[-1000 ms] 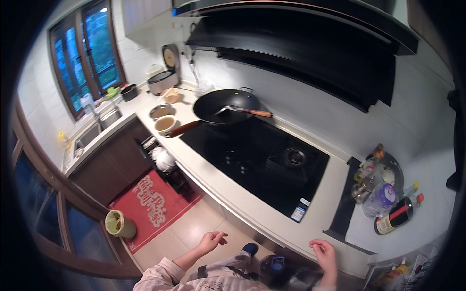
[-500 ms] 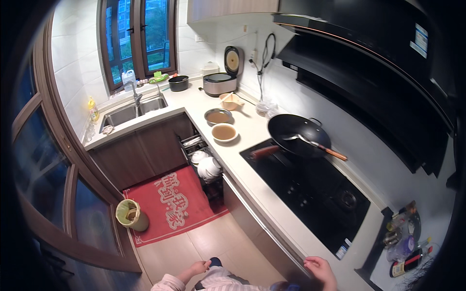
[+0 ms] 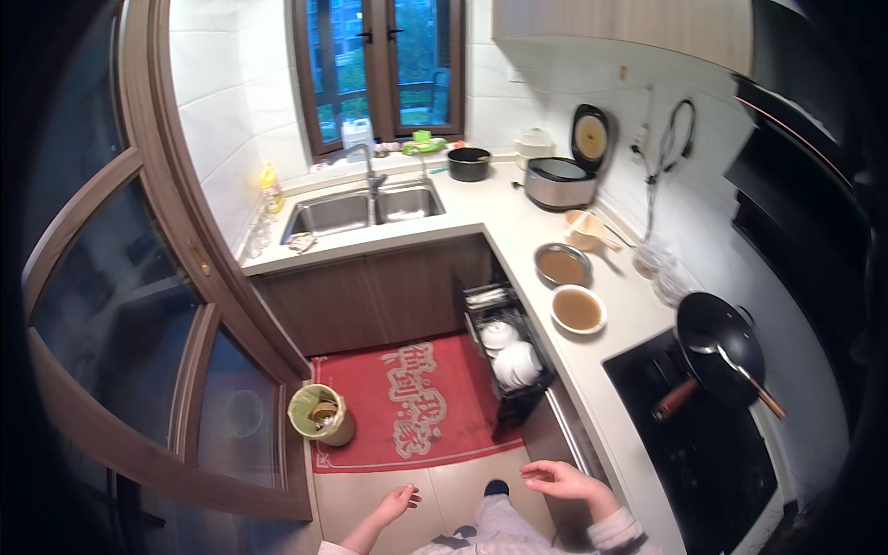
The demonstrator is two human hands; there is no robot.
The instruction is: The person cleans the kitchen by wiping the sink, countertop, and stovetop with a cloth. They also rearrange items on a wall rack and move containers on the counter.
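Note:
My left hand (image 3: 398,502) hangs over the floor at the bottom of the view, its fingers loosely bent and nothing held. To its right, my right hand (image 3: 561,480) is open, fingers stretched out beside the cabinet front, touching nothing. Ahead of it, a pulled-out rack drawer (image 3: 474,321) holds white bowls (image 3: 516,366). On the counter above stand a white bowl (image 3: 579,309) and a metal bowl (image 3: 562,266), both with brown liquid. A black wok (image 3: 696,324) with a metal spatula (image 3: 735,367) in it sits on the black cooktop (image 3: 659,447).
A red mat (image 3: 365,388) lies on the floor, with a lined trash bin (image 3: 337,429) at its left edge. A double sink (image 3: 328,215), a black pot (image 3: 469,165), an open rice cooker (image 3: 561,184) and a beige strainer-like container (image 3: 585,231) are farther back. A glass door (image 3: 190,370) stands left.
The view has swung right-to-left, so the counter and wok now appear farther right. My right hand has opened out, fingers extended; both forearms reach farther into view.

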